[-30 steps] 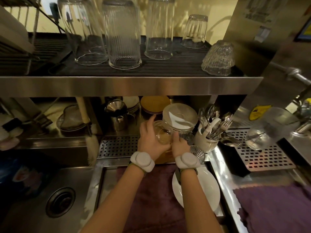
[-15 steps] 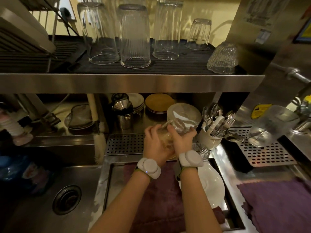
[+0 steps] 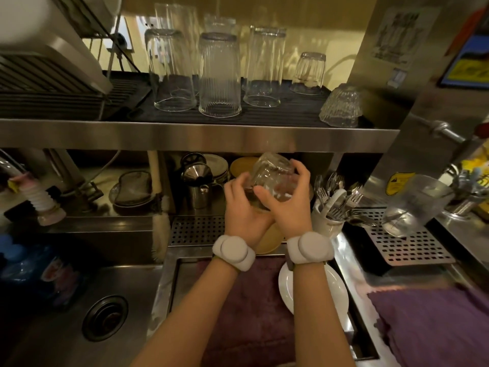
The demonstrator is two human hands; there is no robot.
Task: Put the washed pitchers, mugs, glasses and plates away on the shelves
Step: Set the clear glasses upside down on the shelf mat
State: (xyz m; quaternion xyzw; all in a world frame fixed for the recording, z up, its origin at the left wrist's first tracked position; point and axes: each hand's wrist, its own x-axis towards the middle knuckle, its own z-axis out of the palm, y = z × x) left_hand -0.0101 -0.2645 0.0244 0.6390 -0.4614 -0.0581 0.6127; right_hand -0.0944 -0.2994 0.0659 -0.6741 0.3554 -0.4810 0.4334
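A clear textured glass [image 3: 272, 172] is tilted with its base up, just below the front lip of the steel upper shelf [image 3: 198, 135]. My right hand [image 3: 287, 201] wraps its fingers and thumb round the glass from the right. My left hand [image 3: 242, 205] holds its lower part from the left. Several tall glasses [image 3: 219, 75] and a small ribbed glass [image 3: 341, 105] stand upside down on the black ribbed mat of that shelf. A white plate [image 3: 315, 287] lies on the purple cloth below my right wrist.
Plates [image 3: 218, 165] and a steel pitcher [image 3: 198, 186] sit under the shelf. A white cutlery holder [image 3: 330, 207] with forks stands right of my hands. A large clear pitcher [image 3: 415, 205] leans on the perforated drain tray at right. The sink [image 3: 87, 311] is at lower left.
Both hands have lifted the glass from the low counter up towards the shelf edge and tipped it base up. The camera has tilted upward.
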